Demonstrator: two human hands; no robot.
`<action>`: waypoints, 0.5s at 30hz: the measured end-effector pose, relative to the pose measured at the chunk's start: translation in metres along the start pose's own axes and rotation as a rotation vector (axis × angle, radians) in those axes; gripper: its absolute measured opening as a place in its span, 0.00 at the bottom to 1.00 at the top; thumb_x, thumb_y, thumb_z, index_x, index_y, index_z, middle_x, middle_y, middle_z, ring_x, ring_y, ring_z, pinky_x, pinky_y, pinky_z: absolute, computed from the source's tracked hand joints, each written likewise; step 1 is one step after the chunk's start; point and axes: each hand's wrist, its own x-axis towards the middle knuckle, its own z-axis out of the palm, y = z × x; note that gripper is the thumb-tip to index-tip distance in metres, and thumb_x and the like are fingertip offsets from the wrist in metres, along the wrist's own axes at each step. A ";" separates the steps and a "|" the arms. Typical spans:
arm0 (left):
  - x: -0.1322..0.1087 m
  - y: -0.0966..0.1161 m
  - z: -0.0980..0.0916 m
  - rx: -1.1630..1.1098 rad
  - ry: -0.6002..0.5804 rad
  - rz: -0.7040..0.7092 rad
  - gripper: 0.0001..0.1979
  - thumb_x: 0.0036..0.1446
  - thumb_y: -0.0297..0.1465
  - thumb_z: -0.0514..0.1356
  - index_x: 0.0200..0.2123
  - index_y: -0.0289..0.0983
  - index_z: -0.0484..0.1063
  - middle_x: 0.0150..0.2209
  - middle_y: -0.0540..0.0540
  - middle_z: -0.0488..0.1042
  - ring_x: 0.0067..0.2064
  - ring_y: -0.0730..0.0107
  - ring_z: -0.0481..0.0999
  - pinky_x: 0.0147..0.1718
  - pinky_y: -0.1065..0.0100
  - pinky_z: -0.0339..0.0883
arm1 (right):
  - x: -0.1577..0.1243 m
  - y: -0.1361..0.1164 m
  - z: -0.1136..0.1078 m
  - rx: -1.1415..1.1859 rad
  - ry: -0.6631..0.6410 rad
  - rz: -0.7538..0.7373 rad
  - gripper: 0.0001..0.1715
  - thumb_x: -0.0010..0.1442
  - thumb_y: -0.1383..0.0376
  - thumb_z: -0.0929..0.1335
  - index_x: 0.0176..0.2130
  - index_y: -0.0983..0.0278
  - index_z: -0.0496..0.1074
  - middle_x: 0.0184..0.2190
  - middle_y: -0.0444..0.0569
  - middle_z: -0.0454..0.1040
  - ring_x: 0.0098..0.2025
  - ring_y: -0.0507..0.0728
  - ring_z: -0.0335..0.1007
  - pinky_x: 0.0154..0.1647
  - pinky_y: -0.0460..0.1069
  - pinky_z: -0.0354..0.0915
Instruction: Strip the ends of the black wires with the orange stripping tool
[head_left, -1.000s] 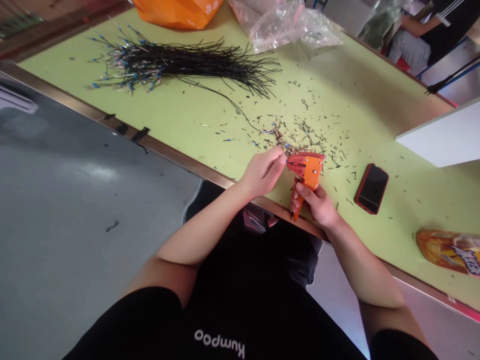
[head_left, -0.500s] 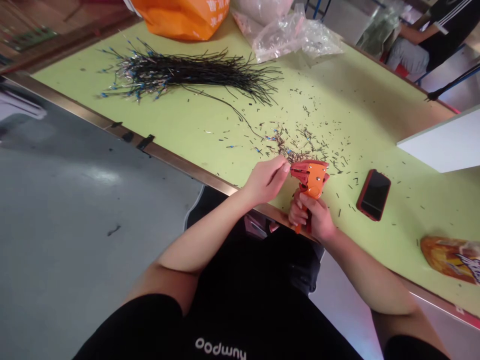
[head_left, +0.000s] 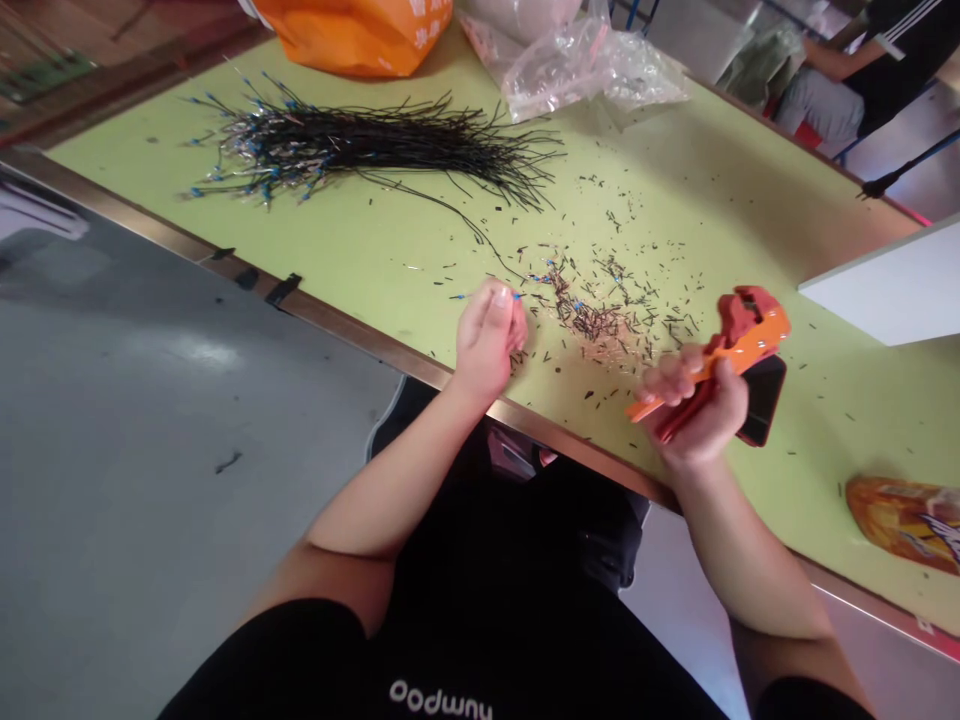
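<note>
My right hand (head_left: 716,415) is wrapped round the handles of an orange and red wire stripper (head_left: 750,340), its head pointing up and to the right, partly over the phone (head_left: 766,400). My left hand (head_left: 487,335) is closed with the thumb on top, just above the table's near edge; whatever it holds is hidden. Beside it lies a pile of short black offcuts and bits of copper (head_left: 592,315), a few blue pieces among them. A thick bundle of black wires (head_left: 397,140) with blue parts at its left ends lies farther back.
Behind the bundle stand an orange bag (head_left: 352,35) and clear plastic bags (head_left: 559,70). A white panel (head_left: 892,285) is at the right, with an orange packet (head_left: 904,520) nearer me. Another person (head_left: 862,70) sits beyond the table.
The wire stripper has moved right, away from my left hand, and turned from upright to slanting over the phone. My left hand has drawn back to the left.
</note>
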 end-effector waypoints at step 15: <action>-0.021 0.011 0.020 0.628 -0.274 0.406 0.13 0.74 0.30 0.54 0.33 0.40 0.66 0.24 0.53 0.71 0.23 0.76 0.67 0.25 0.69 0.56 | 0.000 0.041 -0.003 -0.356 -0.202 0.120 0.32 0.61 0.33 0.71 0.44 0.56 0.77 0.42 0.55 0.82 0.56 0.73 0.79 0.54 0.69 0.79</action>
